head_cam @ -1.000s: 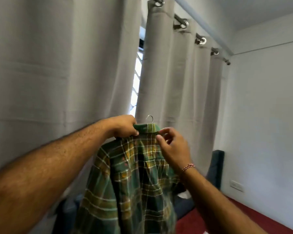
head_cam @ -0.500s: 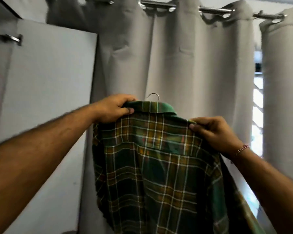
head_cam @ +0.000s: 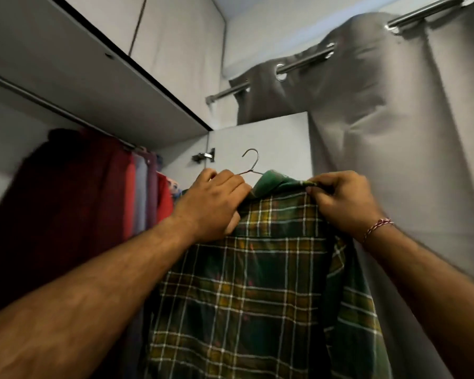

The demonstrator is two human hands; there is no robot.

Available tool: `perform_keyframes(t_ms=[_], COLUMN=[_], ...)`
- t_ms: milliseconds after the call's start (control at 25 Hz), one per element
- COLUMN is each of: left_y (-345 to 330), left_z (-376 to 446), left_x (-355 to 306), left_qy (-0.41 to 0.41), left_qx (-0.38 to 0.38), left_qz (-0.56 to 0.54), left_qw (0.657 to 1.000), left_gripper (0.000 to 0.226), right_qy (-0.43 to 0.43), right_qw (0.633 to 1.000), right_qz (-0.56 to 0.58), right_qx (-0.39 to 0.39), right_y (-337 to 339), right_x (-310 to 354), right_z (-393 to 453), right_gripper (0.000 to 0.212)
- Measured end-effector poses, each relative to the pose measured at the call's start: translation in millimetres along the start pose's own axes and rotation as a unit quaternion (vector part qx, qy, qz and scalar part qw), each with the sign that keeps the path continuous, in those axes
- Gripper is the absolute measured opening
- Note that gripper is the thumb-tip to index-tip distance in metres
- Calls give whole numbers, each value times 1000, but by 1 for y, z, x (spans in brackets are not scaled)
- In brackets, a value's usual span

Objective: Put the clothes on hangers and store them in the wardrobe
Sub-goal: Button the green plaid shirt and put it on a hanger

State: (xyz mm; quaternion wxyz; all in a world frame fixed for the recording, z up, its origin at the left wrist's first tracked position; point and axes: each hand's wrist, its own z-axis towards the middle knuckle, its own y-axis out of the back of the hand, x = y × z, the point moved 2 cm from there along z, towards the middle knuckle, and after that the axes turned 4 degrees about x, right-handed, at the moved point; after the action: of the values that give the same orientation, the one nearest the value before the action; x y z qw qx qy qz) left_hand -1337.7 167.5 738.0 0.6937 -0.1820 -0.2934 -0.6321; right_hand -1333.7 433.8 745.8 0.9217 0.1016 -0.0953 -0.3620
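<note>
A green and yellow plaid shirt [head_cam: 257,283] hangs on a metal hanger, whose hook [head_cam: 251,160] sticks up above the collar. My left hand [head_cam: 214,203] grips the shirt's left shoulder and the hanger under it. My right hand [head_cam: 342,201] pinches the collar and the right shoulder. I hold the shirt up in front of the open wardrobe, just below and to the right of the wardrobe rail [head_cam: 52,105]. The hook hangs free, not on the rail.
Several red, maroon and grey garments [head_cam: 99,187] hang on the rail at the left. The open wardrobe door [head_cam: 271,143] with its hinge [head_cam: 204,156] stands behind the hook. A grey curtain [head_cam: 394,132] on a steel rod fills the right side.
I have turned left from the curtain to the open wardrobe, carrying the shirt along. My right hand has shifted from the shoulder up to the collar.
</note>
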Motion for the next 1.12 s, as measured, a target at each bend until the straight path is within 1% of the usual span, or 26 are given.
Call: perform_keyframes(t_ms=[120, 280, 400, 480, 560, 600, 720, 760, 880, 960, 1040, 1120], left_y=[-11, -12, -10, -7, -8, -11, -34, -41, -65, -83, -95, -106], left_z=[-26, -65, -92, -110, -129, -137, -149, -150, -151, -153, -156, -160], left_x=[51, 112, 150, 180, 211, 226, 270, 287, 342, 374, 402, 429], left_qy=[48, 101, 133, 168, 218, 244, 299, 319, 383, 412, 423, 418], left_qx=[15, 60, 92, 96, 95, 108, 174, 171, 130, 124, 122, 123], left_qz=[70, 172, 209, 215, 183, 153, 79, 68, 53, 5, -65, -106], left_qw=[996, 978, 964, 957, 954, 952, 935, 930, 913, 903, 896, 894], left_gripper=[43, 44, 45, 49, 56, 60, 64, 63, 64, 68, 74, 76], right_qy=[39, 74, 71, 77, 83, 83, 66, 56, 17, 0, -12, -23], right_qw=[995, 972, 947, 933, 931, 935, 950, 954, 960, 965, 970, 977], right_qz=[88, 214, 294, 327, 330, 321, 283, 279, 276, 263, 243, 211], right_qx=[23, 60, 110, 130, 130, 127, 112, 98, 50, 27, 3, -24], right_y=[-72, -161, -214, -245, -276, -291, -326, -339, -376, -397, -418, -438], right_x=[9, 35, 67, 94, 125, 142, 191, 208, 255, 281, 304, 324], right_z=[40, 91, 125, 143, 158, 164, 181, 188, 216, 235, 251, 266], right_gripper=[17, 16, 17, 20, 19, 18, 16, 15, 13, 15, 15, 17])
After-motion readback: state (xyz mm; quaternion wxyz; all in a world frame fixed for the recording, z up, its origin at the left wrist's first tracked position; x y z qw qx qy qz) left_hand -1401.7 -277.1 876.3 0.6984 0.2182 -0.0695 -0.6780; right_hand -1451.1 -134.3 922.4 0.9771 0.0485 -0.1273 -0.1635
